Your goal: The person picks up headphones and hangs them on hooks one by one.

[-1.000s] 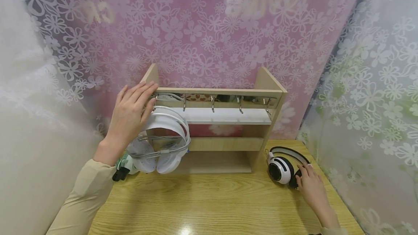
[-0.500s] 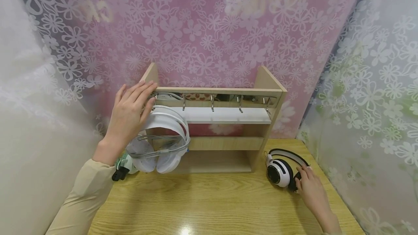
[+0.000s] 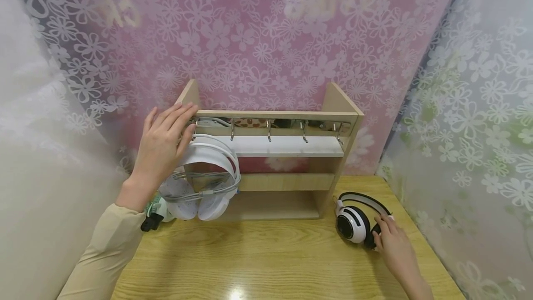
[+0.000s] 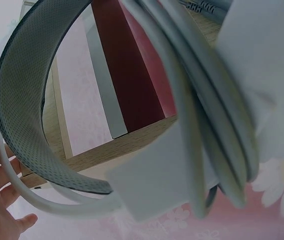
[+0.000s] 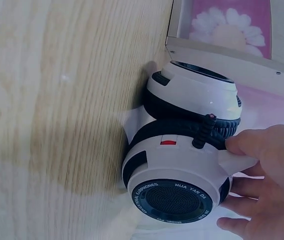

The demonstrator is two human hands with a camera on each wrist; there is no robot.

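My right hand [image 3: 395, 244] is clamped on the black-and-white headphones [image 3: 349, 226], thumb on one side and fingers on the other, at the near ear cup where it meets the headband. The headphones sit on the wooden table [image 3: 266, 258], to the right of the rack [image 3: 287, 182], with the headband arching toward the far side. From my right wrist I see a short black stub [image 5: 204, 132] and a red mark [image 5: 168, 142] on the ear cup nearest me, its round face lettered "HUA YAN DA".

My left hand [image 3: 160, 147] rests on the far left of the rack's top board, fingers straight and the thumb apart from them. Just under it, white headphones [image 3: 206, 154] hang at the rack's left end, a grey cable [image 3: 204, 196] wound around them; I cannot tell whether my thumb touches their headband. Metal hooks [image 3: 269, 132] line the board to the right, above a white shelf [image 3: 287, 147]. Behind my left wrist, a black plug [image 3: 151, 222] lies on the table.
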